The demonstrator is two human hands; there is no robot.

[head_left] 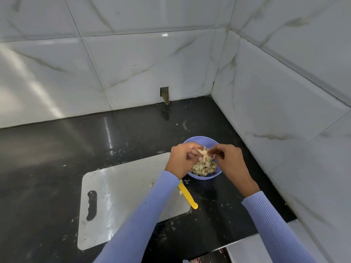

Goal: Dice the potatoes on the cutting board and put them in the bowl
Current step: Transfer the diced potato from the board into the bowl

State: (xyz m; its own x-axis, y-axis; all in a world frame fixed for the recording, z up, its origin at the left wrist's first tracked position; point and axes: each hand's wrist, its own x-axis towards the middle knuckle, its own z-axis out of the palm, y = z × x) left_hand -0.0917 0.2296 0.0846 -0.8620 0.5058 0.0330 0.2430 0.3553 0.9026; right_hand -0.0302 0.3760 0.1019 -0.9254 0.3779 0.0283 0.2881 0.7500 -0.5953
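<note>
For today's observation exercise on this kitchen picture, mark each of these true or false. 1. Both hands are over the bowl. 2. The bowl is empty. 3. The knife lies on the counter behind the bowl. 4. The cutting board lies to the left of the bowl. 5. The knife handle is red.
1. True: the left hand and right hand are over the bowl.
2. False: it holds diced potatoes.
3. False: the knife lies at the cutting board's right edge, nearer the person than the bowl.
4. True.
5. False: it is yellow.
</note>
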